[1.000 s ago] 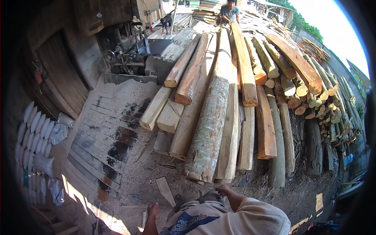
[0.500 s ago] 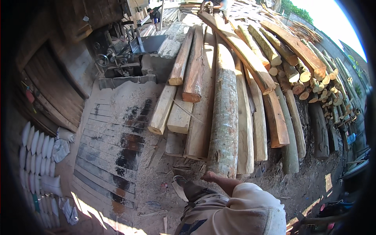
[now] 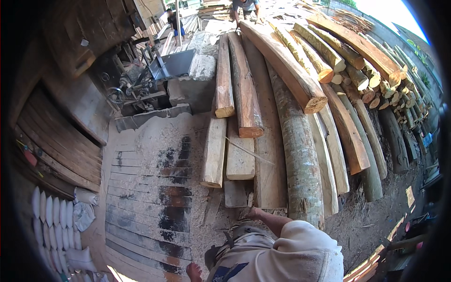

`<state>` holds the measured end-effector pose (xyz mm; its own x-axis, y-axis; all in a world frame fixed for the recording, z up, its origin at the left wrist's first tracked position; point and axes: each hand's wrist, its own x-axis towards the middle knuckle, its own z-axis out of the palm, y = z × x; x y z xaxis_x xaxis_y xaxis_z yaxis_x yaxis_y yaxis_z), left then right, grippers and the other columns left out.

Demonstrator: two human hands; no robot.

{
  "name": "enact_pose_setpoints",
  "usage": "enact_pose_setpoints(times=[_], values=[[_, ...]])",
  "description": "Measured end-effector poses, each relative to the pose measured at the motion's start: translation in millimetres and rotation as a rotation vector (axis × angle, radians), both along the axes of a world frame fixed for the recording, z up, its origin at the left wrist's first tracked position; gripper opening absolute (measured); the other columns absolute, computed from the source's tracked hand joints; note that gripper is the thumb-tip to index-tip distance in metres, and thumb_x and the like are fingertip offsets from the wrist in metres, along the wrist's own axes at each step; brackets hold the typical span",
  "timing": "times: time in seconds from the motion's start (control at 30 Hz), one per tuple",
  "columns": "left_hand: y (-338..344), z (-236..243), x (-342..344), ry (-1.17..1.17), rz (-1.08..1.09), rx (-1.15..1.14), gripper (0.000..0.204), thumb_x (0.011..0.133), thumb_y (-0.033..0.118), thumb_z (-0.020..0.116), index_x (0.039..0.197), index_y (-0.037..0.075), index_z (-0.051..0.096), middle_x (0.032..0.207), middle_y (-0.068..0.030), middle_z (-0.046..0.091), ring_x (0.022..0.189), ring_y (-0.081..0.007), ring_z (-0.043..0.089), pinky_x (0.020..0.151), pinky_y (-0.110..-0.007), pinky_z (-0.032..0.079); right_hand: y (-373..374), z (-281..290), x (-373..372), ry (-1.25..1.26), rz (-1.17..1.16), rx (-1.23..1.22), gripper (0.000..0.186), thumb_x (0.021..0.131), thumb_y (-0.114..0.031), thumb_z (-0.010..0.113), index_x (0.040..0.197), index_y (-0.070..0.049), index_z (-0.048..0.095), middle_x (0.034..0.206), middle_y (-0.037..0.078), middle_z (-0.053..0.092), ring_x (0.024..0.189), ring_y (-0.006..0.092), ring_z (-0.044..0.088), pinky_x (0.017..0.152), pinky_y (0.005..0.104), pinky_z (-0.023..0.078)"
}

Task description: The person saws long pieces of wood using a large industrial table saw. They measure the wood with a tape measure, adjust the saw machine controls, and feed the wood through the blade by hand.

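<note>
My right hand (image 3: 255,213) reaches to the near ends of the stacked timbers, low beside a wide sawn beam (image 3: 270,188). Its fingers are too small and partly hidden to show a grip. At the lower edge, beside my trousers, my left hand (image 3: 193,271) hangs with loosely bent fingers and nothing visible in it. Just right of the wide beam lies a round bark-covered log (image 3: 300,164). Across the top of the stack slants a long squared log (image 3: 286,66); a co-worker (image 3: 246,8) bends at its far end, hands down by it.
Shorter squared beams (image 3: 246,94) lie on the stack's left. A log pile (image 3: 361,70) rises at right. Machinery with a metal table (image 3: 173,64) stands at far left, near another person (image 3: 176,22). White sacks (image 3: 54,211) line the left; sawdust covers floor boards (image 3: 141,202).
The slanting squared log's near end has shifted left, off the reddish beam and toward the bark-covered log. The co-worker shows more fully. My left hand has come into view as the view shifted.
</note>
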<state>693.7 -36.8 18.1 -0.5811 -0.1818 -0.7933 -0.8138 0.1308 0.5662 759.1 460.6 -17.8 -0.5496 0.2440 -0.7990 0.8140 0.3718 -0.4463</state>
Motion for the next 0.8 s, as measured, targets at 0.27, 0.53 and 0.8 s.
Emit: enact_pose_setpoints(times=[0.27, 0.53, 0.8], values=[[35.9, 11.6, -201.4, 0.07, -0.268, -0.059, 0.022, 0.088, 0.035, 0.06, 0.1, 0.017, 0.054, 0.08, 0.0008, 0.056, 0.071, -0.0145, 0.055, 0.062, -0.033, 0.045, -6.4, 23.9, -105.9, 0.127, -0.569, -0.127, 0.046, 0.082, -0.049, 0.067, 0.102, -0.008, 0.072, 0.077, 0.01, 0.068, 0.068, 0.0214, 0.066, 0.064, 0.0339, 0.052], [-48.6, -119.8, -354.3, 0.189, -0.766, -0.157, 0.027, 0.087, 0.035, 0.061, 0.102, 0.013, 0.057, 0.071, 0.0002, 0.055, 0.067, -0.0147, 0.055, 0.057, -0.035, 0.046, -96.9, -66.6, -104.9, -0.196, -0.723, 0.101, 0.035, 0.085, -0.042, 0.062, 0.09, -0.008, 0.07, 0.075, 0.007, 0.069, 0.064, 0.0206, 0.068, 0.053, 0.0352, 0.056], [-151.7, -54.9, -519.9, -0.03, -0.061, -0.073, 0.034, 0.091, 0.042, 0.052, 0.106, 0.012, 0.055, 0.097, -0.0049, 0.057, 0.083, -0.0214, 0.054, 0.073, -0.042, 0.044, -141.2, -100.0, -169.0, 0.012, 0.245, 0.4, 0.025, 0.08, -0.022, 0.063, 0.103, -0.013, 0.068, 0.104, 0.011, 0.069, 0.086, 0.03, 0.067, 0.074, 0.0394, 0.055]])
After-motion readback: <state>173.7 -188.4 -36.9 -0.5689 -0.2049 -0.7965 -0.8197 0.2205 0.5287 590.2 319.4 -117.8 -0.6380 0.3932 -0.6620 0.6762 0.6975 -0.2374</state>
